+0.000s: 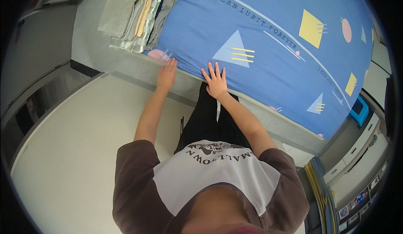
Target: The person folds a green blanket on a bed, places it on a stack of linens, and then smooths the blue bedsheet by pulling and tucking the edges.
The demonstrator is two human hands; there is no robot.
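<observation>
A blue patterned sheet [195, 29] covers the bed before me, wrinkled between my hands. At the bed's near edge, my left hand [167, 75] touches the sheet with its fingertips, just below a stack of folded cloths. My right hand [216, 81] rests on the sheet near the same edge, fingers spread, below a pale printed triangle. Neither hand grips anything that I can see. The stack holds a folded grey towel [118, 16], a thin yellow-edged cloth [143, 15], a shiny striped cloth [126, 45] and a dark grey folded cloth [162, 21].
The bed's pale side frame [189, 82] runs in front of my legs. White drawers [354, 150] and a blue plastic object [359, 111] stand beyond the bed's right end. Folded blue and yellow material [319, 186] is at lower right. Pale floor [78, 145] lies at left.
</observation>
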